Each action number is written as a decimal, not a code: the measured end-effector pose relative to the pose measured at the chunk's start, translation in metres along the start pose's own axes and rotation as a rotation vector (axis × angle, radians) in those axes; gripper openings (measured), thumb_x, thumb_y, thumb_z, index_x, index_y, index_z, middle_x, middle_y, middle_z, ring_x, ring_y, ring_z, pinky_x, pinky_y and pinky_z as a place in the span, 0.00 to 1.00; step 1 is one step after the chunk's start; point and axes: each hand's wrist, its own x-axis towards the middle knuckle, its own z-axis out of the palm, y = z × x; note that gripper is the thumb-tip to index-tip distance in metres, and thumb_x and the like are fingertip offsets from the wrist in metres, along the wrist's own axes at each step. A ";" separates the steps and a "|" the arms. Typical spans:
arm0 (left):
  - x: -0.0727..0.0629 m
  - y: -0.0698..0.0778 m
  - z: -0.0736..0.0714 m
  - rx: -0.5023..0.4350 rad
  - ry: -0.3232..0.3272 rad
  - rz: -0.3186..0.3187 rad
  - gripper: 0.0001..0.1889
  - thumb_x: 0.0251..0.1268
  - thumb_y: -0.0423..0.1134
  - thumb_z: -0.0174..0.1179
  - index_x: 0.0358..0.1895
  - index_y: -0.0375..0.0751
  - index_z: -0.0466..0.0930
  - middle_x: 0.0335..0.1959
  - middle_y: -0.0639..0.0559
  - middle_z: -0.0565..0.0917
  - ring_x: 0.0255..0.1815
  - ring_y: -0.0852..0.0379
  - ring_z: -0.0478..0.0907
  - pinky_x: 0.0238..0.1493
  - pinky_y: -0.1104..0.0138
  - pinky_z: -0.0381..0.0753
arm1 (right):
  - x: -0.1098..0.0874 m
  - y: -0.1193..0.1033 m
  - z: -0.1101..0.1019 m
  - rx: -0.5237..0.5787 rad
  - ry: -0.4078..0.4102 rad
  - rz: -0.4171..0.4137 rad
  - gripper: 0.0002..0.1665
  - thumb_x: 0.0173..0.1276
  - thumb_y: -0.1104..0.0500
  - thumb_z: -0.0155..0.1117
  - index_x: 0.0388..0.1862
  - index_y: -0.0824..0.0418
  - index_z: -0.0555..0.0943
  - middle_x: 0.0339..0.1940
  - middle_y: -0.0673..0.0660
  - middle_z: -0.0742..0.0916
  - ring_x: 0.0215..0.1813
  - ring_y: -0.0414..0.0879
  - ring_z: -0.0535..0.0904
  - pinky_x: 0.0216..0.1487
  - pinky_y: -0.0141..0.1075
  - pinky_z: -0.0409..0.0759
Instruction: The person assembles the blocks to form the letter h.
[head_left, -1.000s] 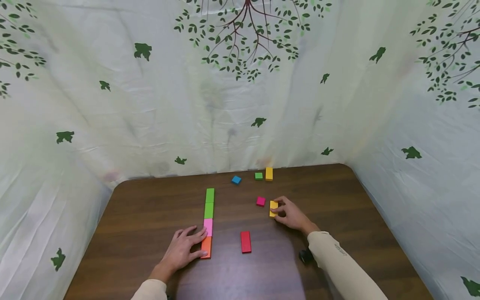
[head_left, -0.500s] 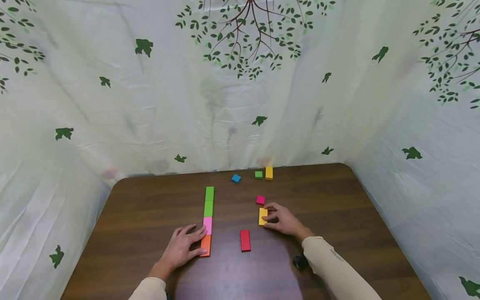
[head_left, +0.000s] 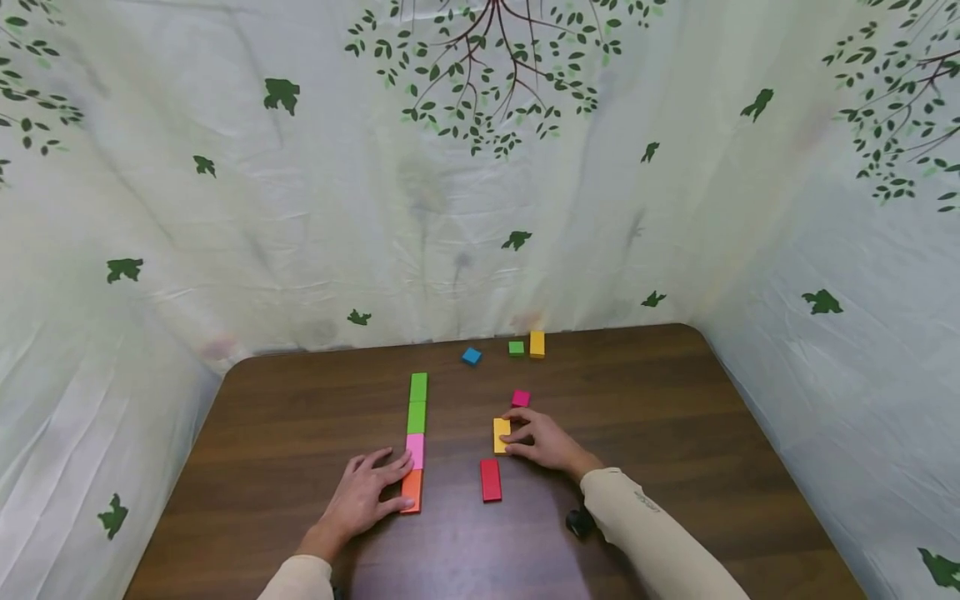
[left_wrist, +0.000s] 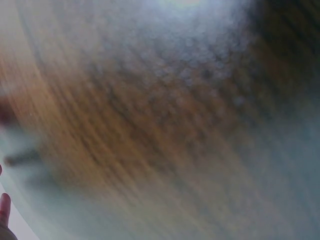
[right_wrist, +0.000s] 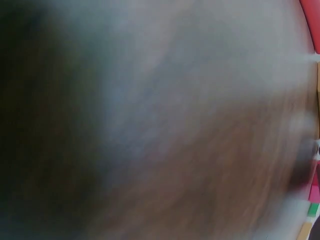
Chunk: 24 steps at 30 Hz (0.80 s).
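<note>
- Step in hand (judged): positioning the yellow block (head_left: 501,435), which the right hand (head_left: 547,444) pinches by its right side.
- Location: the yellow block is just beyond the red block (head_left: 491,481), apart from the row (head_left: 417,418) — two green blocks (head_left: 417,387), pink block (head_left: 417,446), orange block (head_left: 414,487), end to end.
- Left hand (head_left: 363,496): fingers spread, slightly bent, resting against the pink block and orange block, gripping nothing.
- Next move (inferred): calls for a light, level pinch and a steady left hand, lest the row skew.
- Obscured: contact between yellow block and tabletop (head_left: 300,433) cannot be told; both wrist views are blurred, coloured edges (right_wrist: 314,194) cut off in the right.
</note>
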 end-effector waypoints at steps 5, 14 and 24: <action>-0.001 0.000 -0.001 0.005 0.010 0.012 0.37 0.53 0.62 0.65 0.66 0.49 0.73 0.66 0.54 0.74 0.68 0.43 0.64 0.61 0.45 0.60 | 0.008 -0.002 0.005 -0.001 -0.012 0.023 0.18 0.63 0.53 0.69 0.50 0.58 0.86 0.60 0.54 0.79 0.61 0.49 0.73 0.61 0.45 0.72; -0.001 0.002 -0.002 -0.004 -0.011 -0.006 0.37 0.53 0.61 0.65 0.66 0.49 0.72 0.67 0.54 0.73 0.68 0.42 0.64 0.62 0.44 0.59 | 0.013 -0.007 0.012 0.026 -0.012 -0.011 0.18 0.64 0.54 0.69 0.51 0.59 0.86 0.60 0.54 0.79 0.61 0.48 0.73 0.61 0.42 0.72; -0.001 0.001 -0.002 -0.011 -0.024 -0.020 0.37 0.54 0.61 0.65 0.66 0.50 0.72 0.66 0.55 0.73 0.69 0.43 0.63 0.63 0.44 0.58 | 0.014 -0.011 0.018 0.072 0.019 -0.009 0.15 0.64 0.57 0.68 0.49 0.60 0.86 0.59 0.54 0.80 0.61 0.49 0.74 0.61 0.44 0.71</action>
